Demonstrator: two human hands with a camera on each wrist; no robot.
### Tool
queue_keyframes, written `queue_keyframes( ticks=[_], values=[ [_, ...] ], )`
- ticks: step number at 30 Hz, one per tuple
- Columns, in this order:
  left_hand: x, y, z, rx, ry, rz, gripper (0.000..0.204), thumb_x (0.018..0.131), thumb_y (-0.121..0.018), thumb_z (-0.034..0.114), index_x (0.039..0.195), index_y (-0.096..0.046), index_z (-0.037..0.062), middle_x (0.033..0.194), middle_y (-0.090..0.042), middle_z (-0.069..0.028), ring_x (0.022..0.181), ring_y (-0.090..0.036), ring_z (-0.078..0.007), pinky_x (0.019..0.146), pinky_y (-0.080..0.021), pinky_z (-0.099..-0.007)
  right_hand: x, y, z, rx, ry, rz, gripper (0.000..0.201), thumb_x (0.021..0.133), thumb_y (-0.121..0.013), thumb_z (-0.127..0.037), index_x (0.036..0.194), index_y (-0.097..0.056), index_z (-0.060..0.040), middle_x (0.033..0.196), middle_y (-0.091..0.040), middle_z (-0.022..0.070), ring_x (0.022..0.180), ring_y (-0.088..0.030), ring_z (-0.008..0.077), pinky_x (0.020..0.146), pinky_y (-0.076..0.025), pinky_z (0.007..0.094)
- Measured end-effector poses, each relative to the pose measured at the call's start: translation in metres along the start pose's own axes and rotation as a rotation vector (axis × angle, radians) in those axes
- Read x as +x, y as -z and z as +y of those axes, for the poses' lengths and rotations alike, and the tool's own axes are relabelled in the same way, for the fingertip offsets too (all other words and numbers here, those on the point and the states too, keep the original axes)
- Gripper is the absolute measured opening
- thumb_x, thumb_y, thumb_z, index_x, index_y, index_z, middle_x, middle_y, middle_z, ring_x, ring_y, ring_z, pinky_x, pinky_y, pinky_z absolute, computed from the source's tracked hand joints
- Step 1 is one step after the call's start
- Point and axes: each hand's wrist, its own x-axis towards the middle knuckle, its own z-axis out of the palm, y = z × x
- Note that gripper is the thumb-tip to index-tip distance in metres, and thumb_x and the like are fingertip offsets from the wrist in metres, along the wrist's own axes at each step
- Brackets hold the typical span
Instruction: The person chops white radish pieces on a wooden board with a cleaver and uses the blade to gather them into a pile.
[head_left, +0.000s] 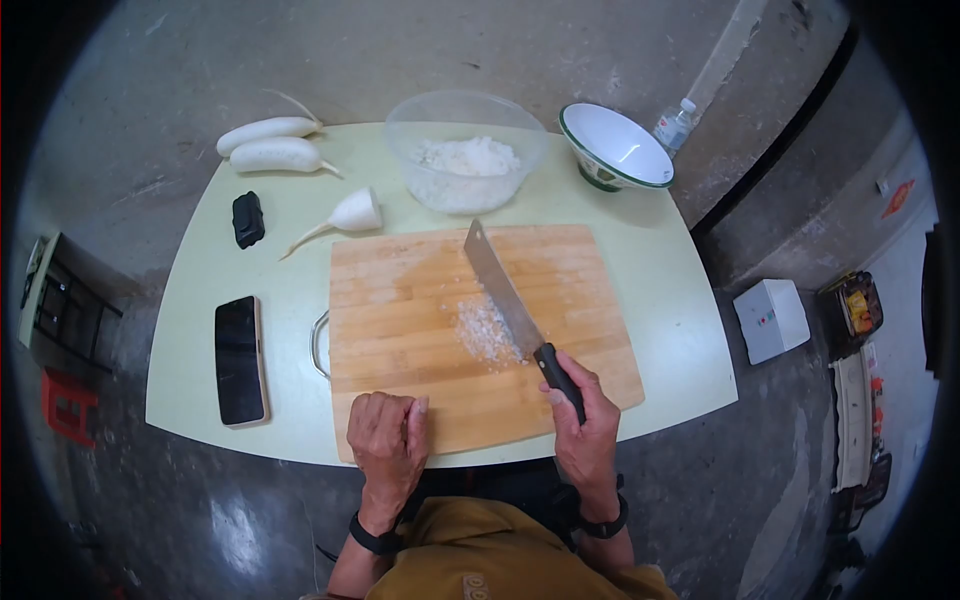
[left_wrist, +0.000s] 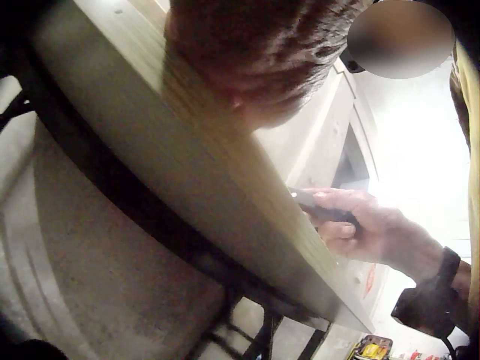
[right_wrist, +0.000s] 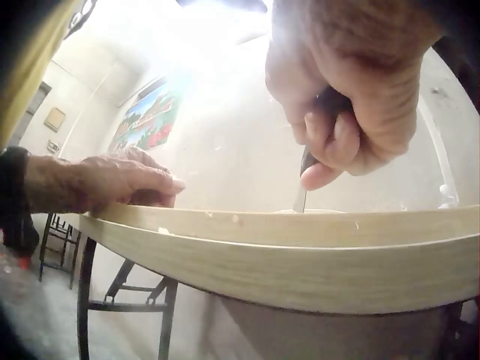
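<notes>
The knife (head_left: 520,318) slants over the cutting board (head_left: 390,340), beside chopped white bits (head_left: 483,333); whether it touches is hard to tell. Stiff, probably weighty, it is best held by its black handle (head_left: 559,376), where the right hand (head_left: 590,420) grips; the left hand (head_left: 386,436) rests apart, curled, empty.
</notes>
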Motion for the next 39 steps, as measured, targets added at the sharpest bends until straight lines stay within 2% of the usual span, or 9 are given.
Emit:
queue_keyframes(
  ticks=[3,6,13,15,16,18,28,34,39],
  values=[
    [-0.003,0.002,-0.002,0.012,0.007,-0.018,0.014,0.082,-0.072,0.003,0.077,-0.060,0.0011,0.069,-0.052,-0.0116,0.066,-0.051,-0.0305,0.060,-0.041,-0.0402,-0.002,-0.001,-0.003,0.054,0.013,0.050,0.038,0.092,-0.061,0.003,0.129,-0.056,0.0047,0.111,-0.069,0.0204,0.096,-0.070,0.0253,0.084,-0.054,0.0325],
    [-0.002,0.001,0.001,0.014,0.011,-0.032,0.013,0.081,-0.072,0.004,0.078,-0.060,0.0025,0.071,-0.052,-0.0106,0.069,-0.051,-0.0304,0.062,-0.041,-0.0406,0.000,-0.001,0.002,0.043,-0.004,-0.032,0.038,0.092,-0.061,0.002,0.129,-0.056,0.0044,0.110,-0.069,0.0206,0.095,-0.070,0.0247,0.084,-0.054,0.0321],
    [-0.003,0.002,0.000,0.016,0.010,-0.039,0.014,0.080,-0.072,0.003,0.077,-0.059,0.0024,0.072,-0.053,-0.0108,0.069,-0.051,-0.0308,0.062,-0.041,-0.0410,0.006,0.015,0.001,-0.023,-0.004,0.063,0.036,0.093,-0.058,0.002,0.129,-0.057,0.0050,0.111,-0.068,0.0216,0.098,-0.069,0.0264,0.085,-0.054,0.0329],
    [0.000,0.002,0.001,0.010,0.006,-0.025,0.014,0.082,-0.072,0.004,0.076,-0.059,0.0008,0.070,-0.053,-0.0119,0.066,-0.051,-0.0307,0.060,-0.041,-0.0404,0.008,0.015,0.014,-0.106,0.036,0.055,0.036,0.096,-0.055,0.001,0.132,-0.054,0.0058,0.110,-0.067,0.0161,0.095,-0.067,0.0184,0.085,-0.052,0.0289],
    [-0.001,0.002,0.002,0.007,0.006,-0.015,0.015,0.084,-0.071,0.004,0.076,-0.059,-0.0007,0.067,-0.052,-0.0130,0.064,-0.050,-0.0306,0.059,-0.041,-0.0398,0.007,0.015,0.014,-0.106,0.036,0.052,0.036,0.096,-0.055,0.001,0.132,-0.054,0.0058,0.110,-0.067,0.0161,0.095,-0.067,0.0184,0.085,-0.052,0.0289],
    [-0.002,0.001,0.000,0.008,0.011,-0.023,0.014,0.082,-0.072,0.003,0.076,-0.059,0.0009,0.070,-0.053,-0.0119,0.066,-0.051,-0.0306,0.060,-0.041,-0.0404,0.008,0.011,0.011,-0.094,0.067,0.052,0.037,0.092,-0.059,0.003,0.129,-0.057,0.0050,0.110,-0.068,0.0226,0.095,-0.069,0.0297,0.084,-0.054,0.0344],
    [-0.003,0.002,-0.001,0.021,0.013,-0.034,0.015,0.079,-0.073,0.003,0.077,-0.058,0.0031,0.072,-0.053,-0.0104,0.068,-0.051,-0.0302,0.061,-0.041,-0.0405,-0.006,0.002,-0.003,0.036,0.036,-0.070,0.040,0.090,-0.062,0.005,0.129,-0.058,0.0032,0.106,-0.069,0.0204,0.091,-0.070,0.0264,0.081,-0.055,0.0333],
    [-0.003,0.001,-0.001,0.011,0.010,-0.018,0.015,0.080,-0.073,0.004,0.077,-0.059,0.0032,0.071,-0.053,-0.0103,0.068,-0.051,-0.0302,0.061,-0.041,-0.0409,-0.007,0.001,-0.007,0.049,0.065,0.012,0.040,0.090,-0.062,0.005,0.129,-0.057,0.0037,0.108,-0.069,0.0210,0.092,-0.070,0.0271,0.083,-0.055,0.0332],
    [-0.001,0.000,0.000,0.003,0.001,0.004,0.015,0.083,-0.072,0.004,0.076,-0.059,-0.0003,0.067,-0.052,-0.0128,0.064,-0.051,-0.0306,0.059,-0.041,-0.0399,-0.006,0.001,-0.004,0.029,0.015,-0.004,0.039,0.090,-0.062,0.004,0.129,-0.058,0.0030,0.110,-0.069,0.0208,0.095,-0.070,0.0275,0.084,-0.054,0.0335]
  ],
)
